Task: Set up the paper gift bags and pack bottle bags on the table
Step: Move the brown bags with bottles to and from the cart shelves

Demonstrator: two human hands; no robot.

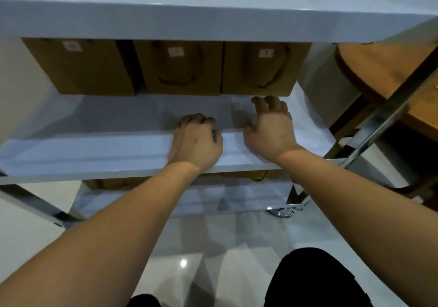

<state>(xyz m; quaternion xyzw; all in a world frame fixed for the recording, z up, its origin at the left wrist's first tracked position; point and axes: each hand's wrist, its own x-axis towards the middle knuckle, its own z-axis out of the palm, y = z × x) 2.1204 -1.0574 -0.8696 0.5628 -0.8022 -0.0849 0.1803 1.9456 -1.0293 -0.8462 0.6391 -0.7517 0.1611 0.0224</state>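
while both hands reached over the white middle shelf [94,150] of the steel-framed trolley, no bag was yet in hand. three brown kraft paper gift bags with dark cord handles and small white labels stood in a row at the back of that shelf, under the white top surface [213,24]: the left bag [80,69], the centre bag [180,69] and the right bag [258,69]. the centre and right bags touched side to side; a narrow gap separated the left bag from the centre one.

the left hand [196,143] lay near the front edge of the shelf, fingers loosely curled and holding nothing. the right hand [272,128] was further in, fingers relaxed and spread, with its fingertips [265,100] just in front of the right bag's base; contact could not be confirmed.

handling judgement: the bags appeared light and thin-walled. the paper would likely crease or dent under a hard squeeze, and the side gussets would fold inward. recommended hold: flat palms on opposite side walls near the base, or the cord handle loop. headroom under the top surface looked tight, so sliding a bag forward before lifting seemed advisable.

more brown bags [248,175] showed partly on the lower shelf [189,202], below the middle shelf.
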